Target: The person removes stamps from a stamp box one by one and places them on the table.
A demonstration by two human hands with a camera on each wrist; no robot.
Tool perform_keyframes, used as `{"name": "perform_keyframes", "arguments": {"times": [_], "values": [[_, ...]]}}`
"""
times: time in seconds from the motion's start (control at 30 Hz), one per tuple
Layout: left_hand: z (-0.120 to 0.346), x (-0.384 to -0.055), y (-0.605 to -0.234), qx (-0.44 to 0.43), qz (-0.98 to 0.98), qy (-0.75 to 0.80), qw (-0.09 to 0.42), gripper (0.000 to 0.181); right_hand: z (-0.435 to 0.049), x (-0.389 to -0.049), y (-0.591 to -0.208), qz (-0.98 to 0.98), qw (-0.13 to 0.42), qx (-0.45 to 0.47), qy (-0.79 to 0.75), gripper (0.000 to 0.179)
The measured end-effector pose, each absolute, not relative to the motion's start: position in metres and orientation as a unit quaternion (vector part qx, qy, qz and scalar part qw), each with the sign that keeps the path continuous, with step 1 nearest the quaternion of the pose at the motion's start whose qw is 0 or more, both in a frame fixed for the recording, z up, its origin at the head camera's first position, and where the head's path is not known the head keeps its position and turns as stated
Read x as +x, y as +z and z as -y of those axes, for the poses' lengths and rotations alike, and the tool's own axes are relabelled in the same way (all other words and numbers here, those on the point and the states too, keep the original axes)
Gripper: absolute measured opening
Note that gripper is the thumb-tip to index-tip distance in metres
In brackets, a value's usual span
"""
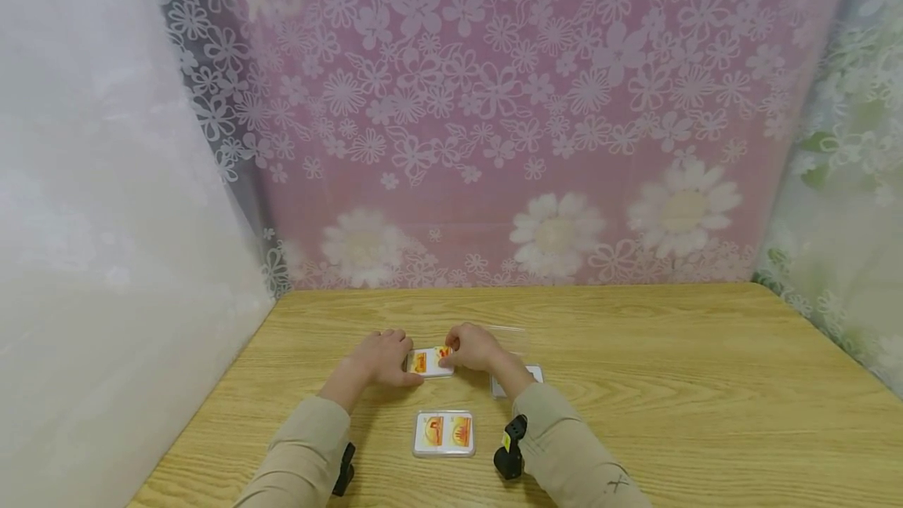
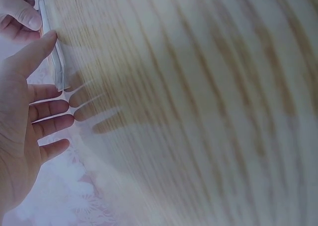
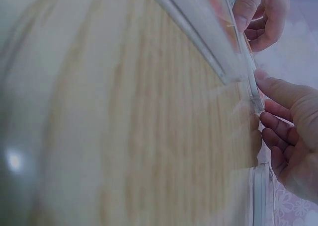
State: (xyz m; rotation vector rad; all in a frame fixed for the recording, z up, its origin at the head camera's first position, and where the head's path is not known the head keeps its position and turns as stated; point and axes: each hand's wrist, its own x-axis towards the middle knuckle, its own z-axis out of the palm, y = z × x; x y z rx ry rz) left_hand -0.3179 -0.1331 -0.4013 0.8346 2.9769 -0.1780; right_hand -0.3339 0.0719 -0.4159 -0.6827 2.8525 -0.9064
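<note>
A flat clear-edged case (image 1: 429, 373) with a white face and orange-red pictures lies on the table between both hands. My left hand (image 1: 381, 359) holds its left end, the thumb along the near edge and the other fingers nearly straight at the far left corner. At the right end, my right hand (image 1: 476, 347) grips with thumb and bent fingers, partly covering the right-hand picture. In the right wrist view that thumb (image 3: 283, 91) touches the case's edge. A similar case (image 1: 444, 451) with two orange-red pictures lies nearer, between the forearms.
Another white-faced case (image 1: 536, 372) lies partly hidden under my right forearm. Behind the right hand is a thin transparent piece (image 1: 511, 335), perhaps a lid. The wood-grain table (image 1: 670, 398) extends to the right. Flowered curtains (image 1: 494, 139) hang behind it, with a pale sheet (image 1: 106, 218) at left.
</note>
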Motion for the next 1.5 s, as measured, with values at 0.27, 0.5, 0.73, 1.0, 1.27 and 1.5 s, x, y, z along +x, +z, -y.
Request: {"name": "perform_keyframes", "arguments": {"times": [0.27,0.5,0.73,1.0,1.27,1.5], "values": [[0.1326,-0.3181,-0.4016,0.276,-0.959,-0.053,0.019,0.052,-0.0720,-0.3352,-0.4167,-0.927,0.039,-0.221,-0.299,0.030],[0.1333,-0.3186,-0.4027,0.268,-0.962,-0.048,0.022,0.055,-0.0716,-0.3347,-0.4167,-0.921,0.025,-0.221,-0.319,0.024],[0.1335,-0.3187,-0.4019,0.267,-0.962,-0.052,0.022,0.058,-0.0708,-0.3350,-0.4166,-0.920,0.010,-0.220,-0.325,0.017],[0.1331,-0.3183,-0.4010,0.266,-0.962,-0.052,0.024,0.060,-0.0710,-0.3346,-0.4184,-0.920,-0.018,-0.219,-0.326,0.007],[0.1323,-0.3179,-0.3998,0.266,-0.962,-0.057,0.021,0.062,-0.0726,-0.3354,-0.4156,-0.917,-0.036,-0.222,-0.330,0.009],[0.1324,-0.3171,-0.3991,0.270,-0.961,-0.058,0.021,0.062,-0.0797,-0.3376,-0.4123,-0.900,0.006,-0.233,-0.367,0.011]]}}
